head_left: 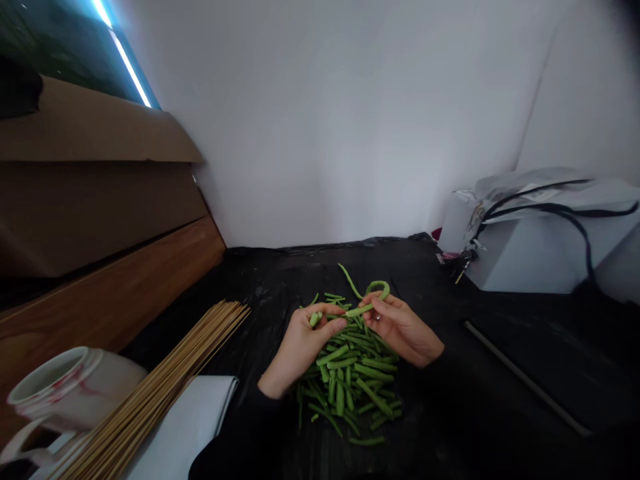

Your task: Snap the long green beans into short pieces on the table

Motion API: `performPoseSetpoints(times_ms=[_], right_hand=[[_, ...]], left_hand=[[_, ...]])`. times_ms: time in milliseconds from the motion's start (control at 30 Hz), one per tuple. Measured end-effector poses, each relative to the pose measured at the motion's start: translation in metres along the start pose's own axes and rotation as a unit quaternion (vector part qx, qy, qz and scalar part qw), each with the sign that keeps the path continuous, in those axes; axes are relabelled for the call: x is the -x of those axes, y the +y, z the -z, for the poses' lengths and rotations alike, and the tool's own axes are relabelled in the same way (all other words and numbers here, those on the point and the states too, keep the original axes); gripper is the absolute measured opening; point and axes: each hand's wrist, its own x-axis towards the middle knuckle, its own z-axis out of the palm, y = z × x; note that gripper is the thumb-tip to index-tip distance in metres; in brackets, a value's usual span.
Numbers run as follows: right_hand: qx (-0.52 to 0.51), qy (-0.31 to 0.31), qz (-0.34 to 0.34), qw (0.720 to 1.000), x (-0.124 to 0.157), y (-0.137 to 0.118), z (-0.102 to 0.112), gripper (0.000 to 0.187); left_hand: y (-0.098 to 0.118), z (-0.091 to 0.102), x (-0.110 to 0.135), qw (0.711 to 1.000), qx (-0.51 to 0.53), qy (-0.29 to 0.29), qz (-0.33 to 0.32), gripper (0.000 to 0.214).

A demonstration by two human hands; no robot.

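Note:
My right hand (400, 328) grips a long green bean (359, 311), which curls up over the fingers and trails off to the upper left. At the bean's near end, the thumb and fingertips of my left hand (304, 340) are pinched together. Short bean pieces (315, 319) stick out from the curled fingers of that hand. Beneath both hands lies a loose pile of broken green beans (345, 363) on a black plastic sheet (273, 287). My left hand covers part of the pile.
To the left are a bundle of thin wooden sticks (200, 347), a folded white sheet (183, 427) and a white mug (95, 383) with red marks. A cardboard box (90, 213) stands behind them. At the right sit a white box (530, 253) with black straps and a dark flat object (550, 360).

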Motion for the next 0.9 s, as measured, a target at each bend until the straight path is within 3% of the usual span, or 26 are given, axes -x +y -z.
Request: performPoseSetpoints(times_ms=[267,500,600,767,833,900], right_hand=[[0.005,-0.021,-0.011,1.000,0.001,-0.001,0.000,0.015],[0.013,-0.048,-0.059,0.997,0.006,-0.005,-0.005,0.031],[0.018,-0.052,-0.063,0.996,0.007,-0.005,-0.006,0.031],[0.034,-0.039,-0.054,0.997,0.006,-0.003,-0.004,0.026],[0.040,-0.045,-0.053,0.997,0.006,-0.003,-0.004,0.025],[0.050,-0.068,-0.063,0.994,0.007,-0.003,-0.004,0.026]], left_hand=[[0.006,-0.002,0.005,0.997,-0.044,-0.014,-0.065,0.017],[0.017,-0.005,0.012,0.973,-0.134,-0.096,-0.162,0.013],[0.014,-0.007,0.012,0.958,-0.192,-0.049,-0.207,0.014],[0.008,-0.007,0.008,0.944,-0.228,0.088,-0.221,0.011],[0.008,-0.007,0.009,0.940,-0.237,0.092,-0.228,0.011],[0.007,-0.007,0.009,0.938,-0.250,0.046,-0.236,0.012]])
